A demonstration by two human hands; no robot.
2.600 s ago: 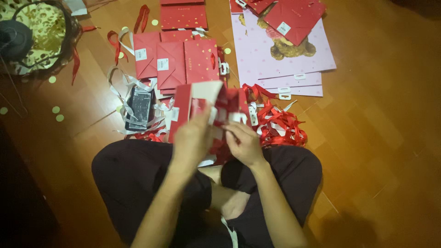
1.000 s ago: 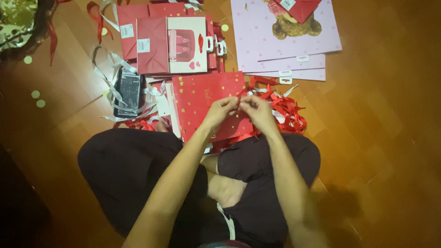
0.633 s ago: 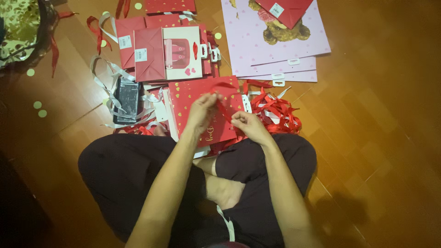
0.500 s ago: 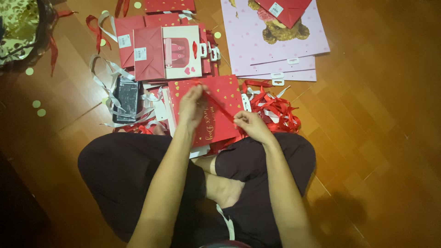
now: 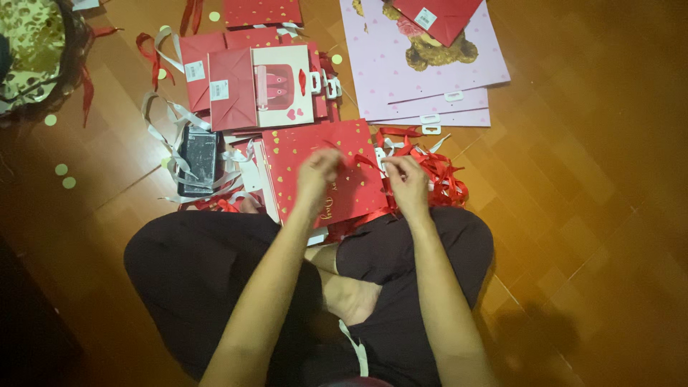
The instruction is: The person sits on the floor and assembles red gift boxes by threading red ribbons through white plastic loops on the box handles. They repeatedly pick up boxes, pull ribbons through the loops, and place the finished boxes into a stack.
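1. Since half a second ago the left hand [image 5: 316, 174] has slid from the upper left part of the red gift bag [image 5: 326, 172] towards its middle, while the right hand [image 5: 407, 185] has stayed at the bag's right edge.
2. The left hand's fingers are curled loosely and blurred; they lie over the bag's face, but whether they pinch anything cannot be told.
3. The right hand's fingers [image 5: 395, 166] are drawn together at the bag's right edge, beside a small white tag [image 5: 380, 159]; they seem to pinch something thin there, though what exactly it is cannot be made out.
4. The red gift bag lies flat on the wooden floor [image 5: 588, 186], just in front of the person's crossed legs [image 5: 215, 279]; it is red with small gold hearts and gold script.
5. A tangle of red ribbons [image 5: 441, 175] lies just right of the bag, touching the right hand.
6. Left of the bag lies a dark rectangular object [image 5: 200, 159] wrapped about with white ribbons [image 5: 168, 125].
7. Beyond the bag, further from the person, is a pile of smaller red bags [image 5: 215, 79], with a cream bag bearing a red picture [image 5: 283, 84] on top.
8. To the upper right lie pink sheets printed with a bear [image 5: 430, 61], stacked, with a red bag [image 5: 441, 14] over their top.
9. Pale round paper dots [image 5: 61, 170] are scattered on the floor at the left.
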